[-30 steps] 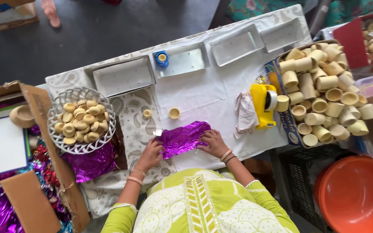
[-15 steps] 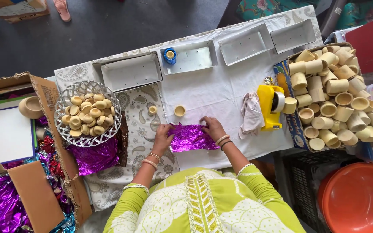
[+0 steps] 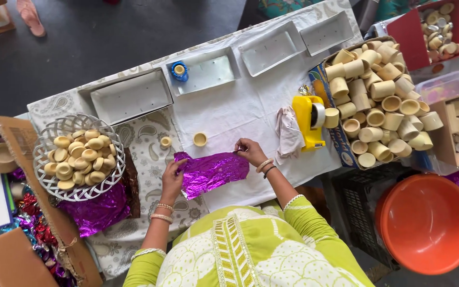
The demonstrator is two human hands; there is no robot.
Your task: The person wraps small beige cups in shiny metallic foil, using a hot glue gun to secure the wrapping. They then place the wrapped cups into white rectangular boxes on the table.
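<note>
White cloth covers the worktop [image 3: 229,114], seen from straight above over a dark floor. At its near edge lies a crinkled purple foil sheet [image 3: 211,172], stretched between both hands. The left hand [image 3: 172,178] rests on the sheet's left end, fingers curled down onto it; the right hand [image 3: 251,151] pinches the sheet's upper right corner between thumb and fingertips. So each grip is closed on the foil, one at each end, with the sheet flat on the cloth between them. Just beyond the foil stand two small cream cups [image 3: 200,139], apart from it. A wire basket [image 3: 78,157] of similar cups sits to the left, a yellow tape dispenser [image 3: 308,121] to the right. The person's green sleeves hide the worktop's near edge, and the foil's underside cannot be seen.
</note>
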